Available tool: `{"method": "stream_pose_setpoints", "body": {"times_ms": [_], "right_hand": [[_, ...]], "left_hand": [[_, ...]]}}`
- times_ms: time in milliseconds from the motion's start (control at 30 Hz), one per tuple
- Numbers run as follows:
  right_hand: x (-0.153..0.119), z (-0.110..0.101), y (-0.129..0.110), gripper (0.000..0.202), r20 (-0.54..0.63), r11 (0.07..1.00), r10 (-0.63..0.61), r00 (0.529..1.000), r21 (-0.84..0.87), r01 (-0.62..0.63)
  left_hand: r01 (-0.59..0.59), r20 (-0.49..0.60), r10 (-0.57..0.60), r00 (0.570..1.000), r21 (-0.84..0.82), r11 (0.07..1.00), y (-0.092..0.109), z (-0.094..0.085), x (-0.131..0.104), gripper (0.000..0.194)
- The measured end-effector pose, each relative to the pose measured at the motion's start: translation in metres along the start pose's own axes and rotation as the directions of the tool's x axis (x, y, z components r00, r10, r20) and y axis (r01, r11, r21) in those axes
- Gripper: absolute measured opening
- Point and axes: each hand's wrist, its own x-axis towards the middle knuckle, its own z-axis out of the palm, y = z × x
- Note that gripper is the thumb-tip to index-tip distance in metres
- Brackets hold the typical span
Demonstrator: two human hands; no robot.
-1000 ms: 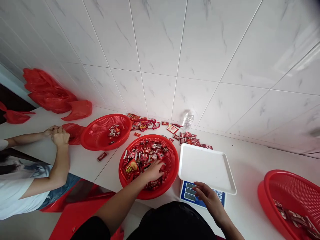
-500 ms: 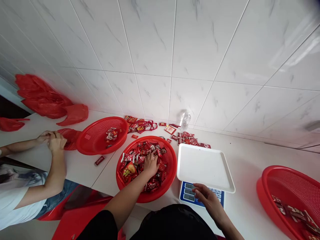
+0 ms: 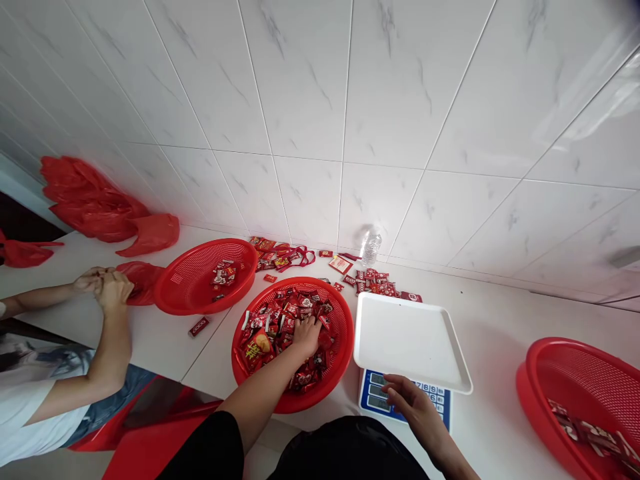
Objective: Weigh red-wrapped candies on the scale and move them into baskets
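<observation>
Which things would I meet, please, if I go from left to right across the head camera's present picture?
Heap of red plastic bags, sparsely filled red basket, well-filled red basket, white tray, red basket at the right edge.

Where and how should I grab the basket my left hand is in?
The basket is roundish and heaped with packets, so probably grip its rim on opposite sides, left and right, from above. The white tray sits close at right.
</observation>
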Motion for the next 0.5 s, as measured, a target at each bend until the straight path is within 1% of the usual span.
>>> {"method": "stream_pose_setpoints", "body": {"times_ms": [133,200,267,433,500], "right_hand": [[-0.001,-0.001,0.001,0.055,0.0,1.0,-0.009,1.0,-0.011,0.009],[-0.001,-0.002,0.002,0.056,0.003,1.0,-0.01,1.0,-0.014,0.01],[-0.002,-0.002,0.003,0.056,0.004,1.0,-0.013,1.0,-0.015,0.013],[-0.004,-0.007,0.004,0.054,0.025,1.0,-0.011,1.0,-0.011,0.011],[-0.005,-0.011,0.002,0.052,0.044,1.0,-0.004,0.999,-0.017,0.005]], "left_hand": [[0.0,0.0,0.0,1.0,-0.046,0.999,0.002,-0.002,0.004,0.064],[0.001,-0.001,-0.001,1.0,-0.069,0.998,0.003,-0.002,0.006,0.062],[0.001,-0.011,-0.003,1.0,-0.094,0.996,0.003,-0.004,0.007,0.053],[0.018,-0.048,-0.027,0.998,-0.18,0.983,-0.002,-0.014,0.009,0.017],[0.033,-0.05,-0.044,0.998,-0.211,0.977,-0.006,-0.018,0.009,0.015]]}}
